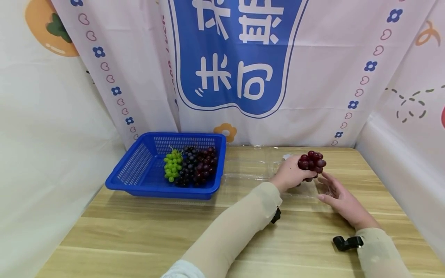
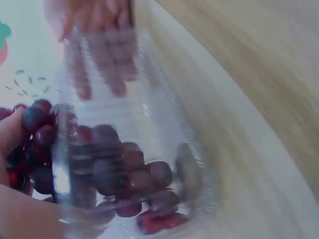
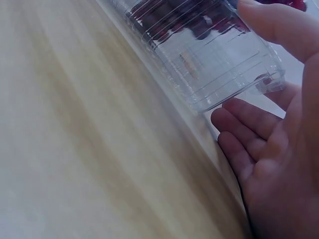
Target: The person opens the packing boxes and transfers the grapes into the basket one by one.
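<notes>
My left hand [image 1: 289,174] grips a bunch of dark red grapes [image 1: 311,161] over a clear plastic box [image 3: 219,74]. Through the box wall in the left wrist view, lower grapes [image 2: 132,181] of the bunch show inside or behind it; which one I cannot tell. My right hand [image 1: 344,200] is at the box's right end, its fingers loosely bent and holding nothing. In the right wrist view the thumb [image 3: 279,27] lies near the box's upper edge and the fingers [image 3: 249,129] are by its end; contact is unclear.
A blue plastic basket [image 1: 146,190] stands at the left, holding green grapes [image 1: 172,165], black grapes [image 1: 187,168] and dark red grapes [image 1: 206,166]. More clear plastic packaging [image 1: 243,164] lies along the back of the wooden table [image 1: 139,231]. A printed curtain [image 1: 313,96] hangs behind.
</notes>
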Tool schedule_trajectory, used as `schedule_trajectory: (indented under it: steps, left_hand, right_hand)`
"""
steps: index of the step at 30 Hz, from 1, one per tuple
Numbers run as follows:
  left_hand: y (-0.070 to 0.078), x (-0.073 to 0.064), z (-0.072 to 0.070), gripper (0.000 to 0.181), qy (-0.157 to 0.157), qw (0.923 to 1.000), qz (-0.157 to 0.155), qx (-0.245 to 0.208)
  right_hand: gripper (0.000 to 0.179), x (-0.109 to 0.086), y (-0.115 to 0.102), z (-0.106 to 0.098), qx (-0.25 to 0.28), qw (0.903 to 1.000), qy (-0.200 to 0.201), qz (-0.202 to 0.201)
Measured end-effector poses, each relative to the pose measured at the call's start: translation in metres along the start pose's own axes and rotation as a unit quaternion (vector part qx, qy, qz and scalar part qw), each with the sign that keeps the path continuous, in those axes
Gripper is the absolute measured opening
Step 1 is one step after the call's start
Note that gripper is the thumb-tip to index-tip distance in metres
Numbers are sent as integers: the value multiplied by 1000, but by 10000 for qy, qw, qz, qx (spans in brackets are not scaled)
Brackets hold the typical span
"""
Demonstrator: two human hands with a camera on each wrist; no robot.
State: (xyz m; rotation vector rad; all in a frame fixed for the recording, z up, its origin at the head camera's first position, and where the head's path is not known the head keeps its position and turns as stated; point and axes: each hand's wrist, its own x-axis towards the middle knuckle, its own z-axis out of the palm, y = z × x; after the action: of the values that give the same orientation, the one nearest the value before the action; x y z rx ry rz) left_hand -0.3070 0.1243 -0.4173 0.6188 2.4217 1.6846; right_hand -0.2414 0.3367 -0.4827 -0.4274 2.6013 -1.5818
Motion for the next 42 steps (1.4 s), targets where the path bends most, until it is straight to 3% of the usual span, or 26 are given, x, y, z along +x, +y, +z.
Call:
schedule_trajectory:
  steps: [4, 9, 16, 20, 23, 29, 35, 42]
  left_hand:
    - [16, -3, -4, 29, 205, 9991, 267, -268]
    - [42, -11, -24, 32, 378, 9958, 305, -773]
    - [67, -18, -71, 36, 413, 9905, 494, -1216]
    - [69, -19, -103, 44, 422, 9838, 700, -1597]
    - [69, -20, -129, 49, 657, 9796, 799, -1721]
    - [63, -23, -182, 49, 1182, 9831, 957, -1015]
    - [44, -30, -239, 51, 1690, 9837, 614, 62]
    - [17, -50, -297, 59, 2105, 9682, -39, 1354]
  right_hand:
    - [83, -1, 0, 0, -39, 10000, -22, 36]
    - [83, -2, 1, -1, -283, 9995, -28, 134]
    - [82, -1, 4, -1, -295, 9995, -21, -62]
    - [82, -1, 4, -2, -270, 9996, -5, -89]
    - [83, -1, 4, -1, -247, 9997, -4, -60]
    - [83, -1, 4, -1, -237, 9997, 30, 27]
    - [84, -1, 2, 0, -175, 9998, -19, -70]
    - [84, -1, 1, 0, -163, 9998, -44, -56]
